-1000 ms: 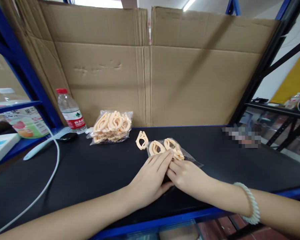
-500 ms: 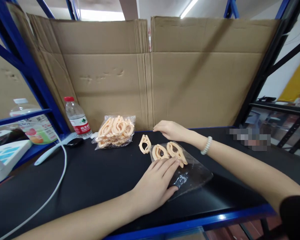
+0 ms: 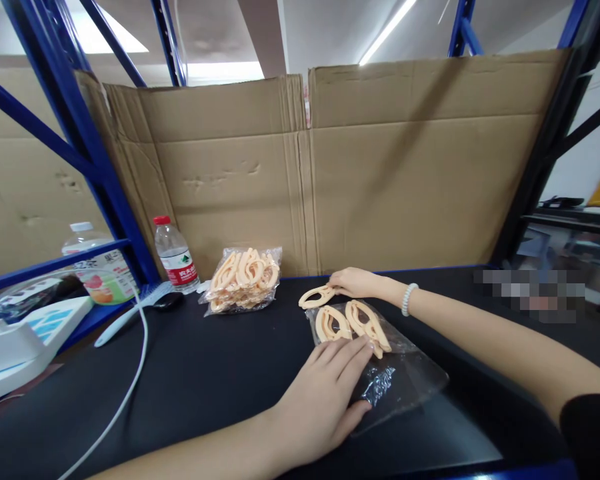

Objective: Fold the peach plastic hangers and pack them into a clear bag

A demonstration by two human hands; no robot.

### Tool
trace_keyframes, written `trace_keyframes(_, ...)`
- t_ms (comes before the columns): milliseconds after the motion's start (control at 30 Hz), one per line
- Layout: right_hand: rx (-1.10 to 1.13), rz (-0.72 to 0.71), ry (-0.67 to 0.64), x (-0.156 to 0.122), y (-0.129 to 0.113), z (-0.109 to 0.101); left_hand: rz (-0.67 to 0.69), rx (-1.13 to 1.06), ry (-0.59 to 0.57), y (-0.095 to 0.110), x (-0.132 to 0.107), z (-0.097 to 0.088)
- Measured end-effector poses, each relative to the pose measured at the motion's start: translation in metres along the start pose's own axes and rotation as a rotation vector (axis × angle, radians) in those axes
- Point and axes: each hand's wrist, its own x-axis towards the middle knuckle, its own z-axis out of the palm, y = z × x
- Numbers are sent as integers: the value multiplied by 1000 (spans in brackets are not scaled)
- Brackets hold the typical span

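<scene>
My left hand (image 3: 325,393) lies flat, fingers stretched, pressing the near edge of a clear plastic bag (image 3: 405,373) on the black tabletop (image 3: 205,373). Two peach plastic clips (image 3: 353,323) rest at the bag's far end. Reaching forward, my right hand (image 3: 353,282), with a white bead bracelet on its wrist, pinches a loose peach clip (image 3: 314,297) just beyond the bag. A full bag of the same clips (image 3: 245,273) sits farther left by the cardboard.
A cardboard wall (image 3: 330,180) stands behind the table. A water bottle (image 3: 175,257) with a red cap, a brush (image 3: 130,310) and a white cable (image 3: 130,387) lie at the left. Blue rack posts (image 3: 80,133) frame the left side.
My right hand left the bag, reached forward and took hold of the loose clip, which now lies tilted. The left hand stays on the bag. The camera has tilted upward.
</scene>
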Motion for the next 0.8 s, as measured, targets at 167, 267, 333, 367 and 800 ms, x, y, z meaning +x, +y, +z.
trace_keyframes(167, -106, 95, 35, -84, 0, -8, 9, 0, 12, -2, 0, 3)
trace_keyframes(267, -143, 153, 65, -129, -13, -11, 13, 2, 17, -2, 0, 5)
trace_keyframes(333, -164, 192, 71, -148, -22, -15, 21, -2, 20, -3, 1, 6)
trace_keyframes(367, -172, 209, 69, -155, -26, -17, 29, -6, 25, -3, 1, 7)
trace_keyframes(800, -77, 256, 143, -182, -83, -23, 48, 9, 51, -3, 2, 8)
